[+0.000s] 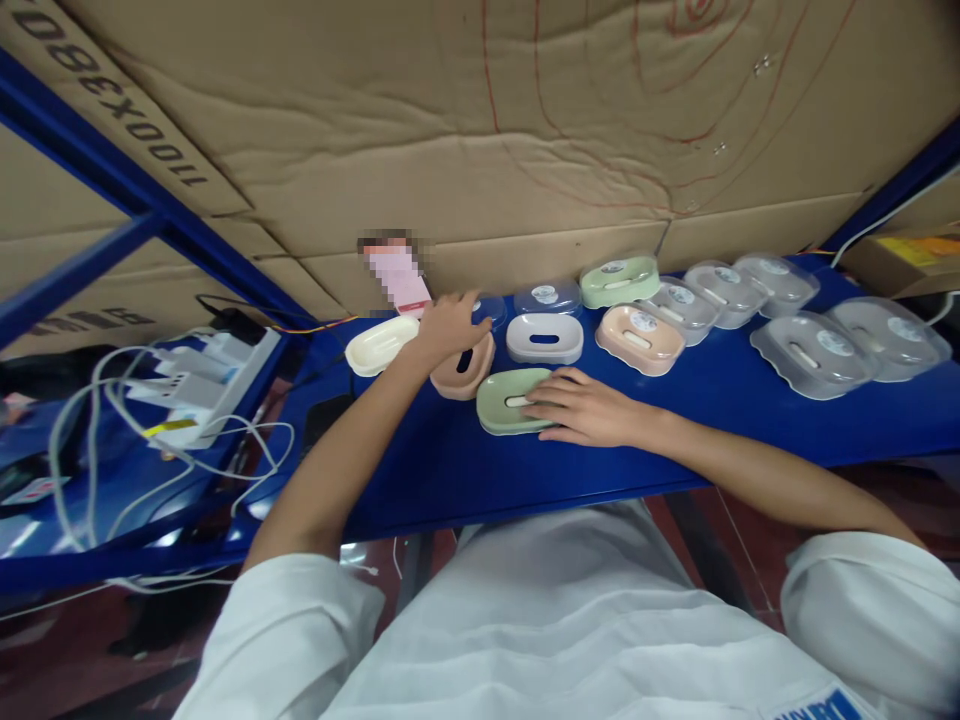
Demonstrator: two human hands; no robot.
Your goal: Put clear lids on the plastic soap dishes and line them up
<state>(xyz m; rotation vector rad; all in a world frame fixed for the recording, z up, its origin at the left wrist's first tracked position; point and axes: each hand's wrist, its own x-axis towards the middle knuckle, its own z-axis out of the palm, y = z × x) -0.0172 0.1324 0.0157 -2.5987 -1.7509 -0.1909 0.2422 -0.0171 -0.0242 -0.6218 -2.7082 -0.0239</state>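
Observation:
My right hand [589,405] lies palm down over the right end of a green soap dish [495,402]; its fingers are spread and touch the dish near a small white bar in its middle. My left hand [448,328] reaches above a pinkish-brown soap dish [459,378] with an oval slot. Its fingers are apart, beside a clear lid [491,312] that they partly hide; whether they touch it I cannot tell. To the left sits a cream dish [382,346]. A light grey slotted dish [544,350] stands behind the green one, with another clear lid [547,296] beyond it.
On the blue table [420,480] stand a lidded peach soap dish [660,352], a lidded green one [619,280] and several lidded grey ones [814,360]. A pink pixelated object [397,280] leans by the cardboard wall [360,140]. White cables and a power strip [217,390] lie left.

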